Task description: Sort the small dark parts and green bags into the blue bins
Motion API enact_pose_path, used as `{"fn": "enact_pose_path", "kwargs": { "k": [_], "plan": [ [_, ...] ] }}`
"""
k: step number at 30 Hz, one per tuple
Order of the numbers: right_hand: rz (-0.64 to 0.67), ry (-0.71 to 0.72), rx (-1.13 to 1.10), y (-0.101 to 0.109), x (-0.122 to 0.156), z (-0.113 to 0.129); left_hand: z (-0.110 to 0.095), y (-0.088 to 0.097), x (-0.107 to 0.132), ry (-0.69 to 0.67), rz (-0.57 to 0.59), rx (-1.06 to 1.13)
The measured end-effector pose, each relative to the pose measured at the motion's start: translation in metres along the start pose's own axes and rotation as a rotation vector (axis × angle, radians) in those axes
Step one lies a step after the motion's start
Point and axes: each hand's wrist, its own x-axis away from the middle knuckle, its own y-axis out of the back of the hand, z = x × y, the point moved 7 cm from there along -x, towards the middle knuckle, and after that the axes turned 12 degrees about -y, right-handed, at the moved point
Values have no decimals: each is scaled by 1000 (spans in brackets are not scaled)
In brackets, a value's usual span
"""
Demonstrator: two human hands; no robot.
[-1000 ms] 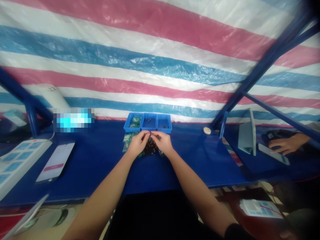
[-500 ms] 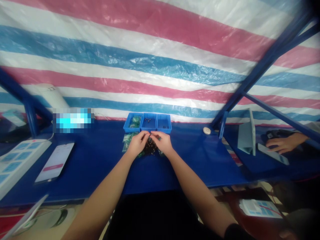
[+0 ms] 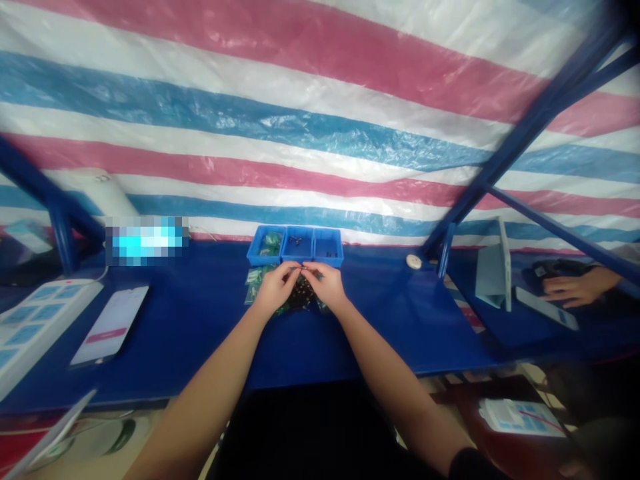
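My left hand [image 3: 274, 288] and my right hand [image 3: 325, 283] meet over the blue table [image 3: 200, 333], fingertips pinched together on a small part too tiny to name. Under and between them lies a heap of small dark parts [image 3: 301, 293] with green pieces [image 3: 255, 275] to the left. Just beyond the hands stand three joined blue bins [image 3: 296, 245], the left one holding green pieces, the others a few dark bits.
A phone [image 3: 111, 325] and a white panel with blue squares [image 3: 30, 327] lie at the left. Blue frame bars rise at both sides. At the right another person's hand [image 3: 570, 288] rests by a grey tablet stand [image 3: 495, 270]. A small round white object [image 3: 413, 261] sits near the right bar.
My hands stay pinched together in the same spot. The other person's hand at the right has shifted slightly.
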Motion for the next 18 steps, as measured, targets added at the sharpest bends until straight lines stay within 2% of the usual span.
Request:
{"fn": "enact_pose_path", "kwargs": {
  "k": [7, 18],
  "plan": [
    [12, 1, -6, -2, 0, -2, -3, 1, -2, -18, 27, -51],
    [9, 2, 8, 0, 0, -1, -1, 1, 0, -12, 2, -5]
  ]
}}
